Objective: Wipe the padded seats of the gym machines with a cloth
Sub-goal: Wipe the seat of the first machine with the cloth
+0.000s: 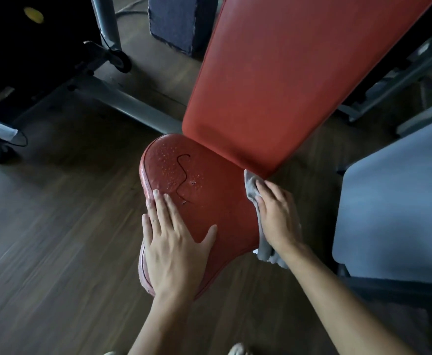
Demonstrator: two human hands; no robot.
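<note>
A red padded seat (209, 201) lies below me, worn and cracked, with droplets speckling its far left part. Its long red backrest (286, 80) rises away toward the upper right. My left hand (176, 239) lies flat on the seat's left side, fingers spread, holding nothing. My right hand (279, 216) presses a grey cloth (250, 185) against the seat's right edge. The cloth pokes out beyond my fingertips and hangs below my wrist.
Grey metal frame tubes (133, 103) of the machine run across the dark wooden floor (56, 239) at upper left. A grey padded bench (399, 208) stands close on the right. A dark block (176, 21) sits behind the backrest.
</note>
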